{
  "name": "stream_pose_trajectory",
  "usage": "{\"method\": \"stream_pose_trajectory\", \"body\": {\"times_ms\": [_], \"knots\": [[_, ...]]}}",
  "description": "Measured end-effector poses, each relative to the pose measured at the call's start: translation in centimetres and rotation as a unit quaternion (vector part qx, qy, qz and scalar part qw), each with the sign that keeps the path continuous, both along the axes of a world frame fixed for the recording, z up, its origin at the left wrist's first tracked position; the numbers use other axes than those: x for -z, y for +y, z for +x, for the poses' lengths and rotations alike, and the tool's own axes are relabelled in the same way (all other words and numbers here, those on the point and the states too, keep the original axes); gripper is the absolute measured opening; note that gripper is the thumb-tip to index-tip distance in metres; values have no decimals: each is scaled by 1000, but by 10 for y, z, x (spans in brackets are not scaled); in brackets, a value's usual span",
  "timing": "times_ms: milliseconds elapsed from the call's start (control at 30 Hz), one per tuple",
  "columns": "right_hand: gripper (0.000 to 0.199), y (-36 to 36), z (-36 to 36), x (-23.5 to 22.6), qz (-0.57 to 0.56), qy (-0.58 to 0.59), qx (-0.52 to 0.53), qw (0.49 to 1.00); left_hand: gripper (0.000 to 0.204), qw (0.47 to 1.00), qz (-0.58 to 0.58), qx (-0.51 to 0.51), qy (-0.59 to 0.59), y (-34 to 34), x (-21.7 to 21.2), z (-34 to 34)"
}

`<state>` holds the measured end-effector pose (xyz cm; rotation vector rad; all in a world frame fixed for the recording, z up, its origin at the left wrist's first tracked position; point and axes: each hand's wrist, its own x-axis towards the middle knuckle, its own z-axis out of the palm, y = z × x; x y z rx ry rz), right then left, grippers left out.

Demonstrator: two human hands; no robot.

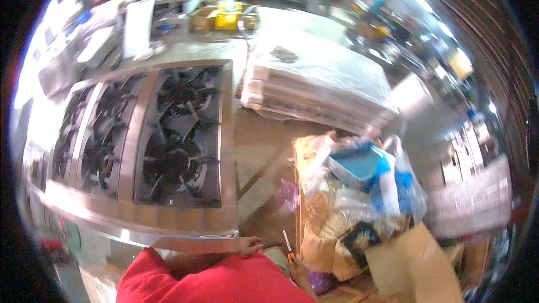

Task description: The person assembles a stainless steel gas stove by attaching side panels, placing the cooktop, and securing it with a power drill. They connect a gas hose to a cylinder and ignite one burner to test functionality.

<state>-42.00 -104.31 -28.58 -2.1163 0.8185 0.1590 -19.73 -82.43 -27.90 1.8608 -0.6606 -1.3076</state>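
My right hand [299, 271] is closed around a screwdriver [290, 256] with an orange handle, its thin shaft pointing up and away from me. Close to the front right corner of a steel gas range [227, 151] is my left hand [251, 245]. Its fingers look bent, but blur hides whether they grip anything. The range stands in front of me to the left, with black burner grates [179, 160] in several bays on top. My red shirt covers part of the left forearm.
To my right, a large carton [299, 213] overflows with plastic wrap, a blue tray [353, 163] and brown paper; a cardboard flap [412, 263] juts toward me. A plastic-wrapped stack [320, 92] stands beyond. Purple plastic [287, 195] lies on the floor. People [375, 8] are far back.
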Motion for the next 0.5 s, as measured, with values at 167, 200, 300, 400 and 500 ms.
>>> {"method": "stream_pose_trajectory", "body": {"times_ms": [167,200,300,400,500], "knots": [[34,-114,94,33,164,-104,-11,981,58,992,18,-128,-10,-35,-16,11],[35,-136,123,42,118,-198,-78,970,57,989,1,-149,-12,-46,-16,12],[43,-180,205,46,99,-226,-151,957,56,973,62,-215,-63,-79,-22,18],[50,-203,265,16,3,-234,-286,929,56,958,10,-258,-127,-106,-33,28],[50,-196,302,-3,-54,-275,-381,881,55,944,5,-313,-107,-126,-30,44]]}}
